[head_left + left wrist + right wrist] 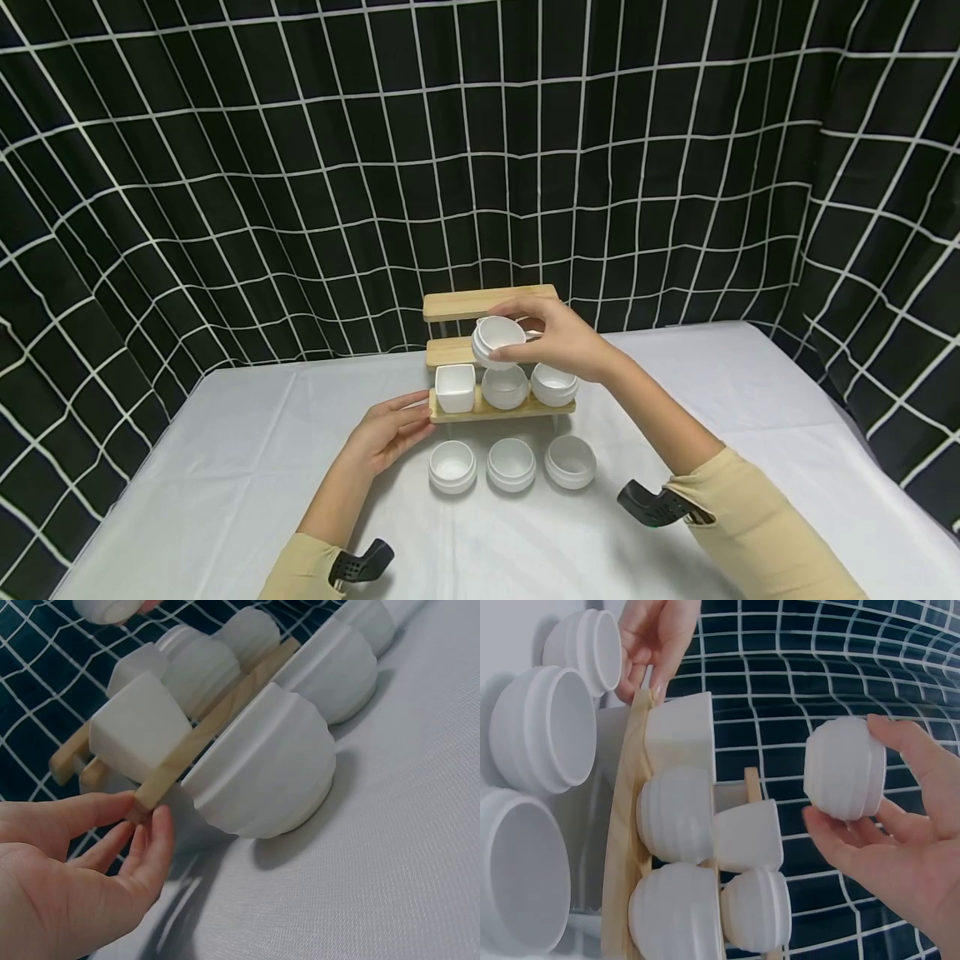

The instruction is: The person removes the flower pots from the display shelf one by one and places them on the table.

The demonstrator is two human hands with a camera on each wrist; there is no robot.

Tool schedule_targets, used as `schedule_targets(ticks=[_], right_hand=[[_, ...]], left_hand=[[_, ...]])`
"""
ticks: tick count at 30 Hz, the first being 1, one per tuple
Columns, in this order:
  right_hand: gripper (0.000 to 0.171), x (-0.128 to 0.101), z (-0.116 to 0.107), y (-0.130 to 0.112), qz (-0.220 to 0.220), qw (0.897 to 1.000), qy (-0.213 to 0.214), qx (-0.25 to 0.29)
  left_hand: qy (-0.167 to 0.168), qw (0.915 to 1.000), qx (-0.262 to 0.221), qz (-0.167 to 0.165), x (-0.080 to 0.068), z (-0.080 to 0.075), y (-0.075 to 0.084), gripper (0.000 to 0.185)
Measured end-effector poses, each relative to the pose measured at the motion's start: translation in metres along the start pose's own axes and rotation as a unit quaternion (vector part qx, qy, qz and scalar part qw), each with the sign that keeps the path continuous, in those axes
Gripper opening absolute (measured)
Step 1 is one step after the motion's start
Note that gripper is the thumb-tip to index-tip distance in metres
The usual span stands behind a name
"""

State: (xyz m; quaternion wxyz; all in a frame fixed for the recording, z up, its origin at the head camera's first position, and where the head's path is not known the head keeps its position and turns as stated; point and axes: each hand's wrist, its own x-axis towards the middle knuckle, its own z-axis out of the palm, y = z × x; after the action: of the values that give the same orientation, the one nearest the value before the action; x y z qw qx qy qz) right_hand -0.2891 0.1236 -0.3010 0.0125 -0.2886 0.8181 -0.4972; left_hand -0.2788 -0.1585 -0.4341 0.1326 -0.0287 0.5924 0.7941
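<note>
A three-tier wooden stand [491, 304] sits mid-table. Its lowest shelf [525, 408] carries a square white cup [455, 388] and two round white bowls [505, 388]. My right hand [504, 335] grips another round white bowl [495, 342] in the air in front of the middle shelf; the right wrist view shows the bowl [845, 761] held between thumb and fingers [832, 840]. My left hand [423, 414] lies with straight fingers against the left end of the lowest shelf. In the left wrist view its fingertips [161, 821] touch that shelf end [154, 791] below the square cup [139, 735].
Three more white round bowls [452, 466] [512, 463] [570, 461] stand in a row on the white tablecloth [225, 467] just in front of the stand. A black curtain with a white grid [300, 167] hangs close behind. More cups [750, 836] stand on the stand's middle shelf.
</note>
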Motion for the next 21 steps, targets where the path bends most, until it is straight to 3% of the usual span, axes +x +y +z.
schedule_targets(ticks=[21], right_hand=[[0.058,-0.033,-0.02,0.015,0.009,1.0,0.011,0.009]], left_hand=[[0.011,0.9999,0.003,-0.009,-0.001,0.001,0.0,0.05]])
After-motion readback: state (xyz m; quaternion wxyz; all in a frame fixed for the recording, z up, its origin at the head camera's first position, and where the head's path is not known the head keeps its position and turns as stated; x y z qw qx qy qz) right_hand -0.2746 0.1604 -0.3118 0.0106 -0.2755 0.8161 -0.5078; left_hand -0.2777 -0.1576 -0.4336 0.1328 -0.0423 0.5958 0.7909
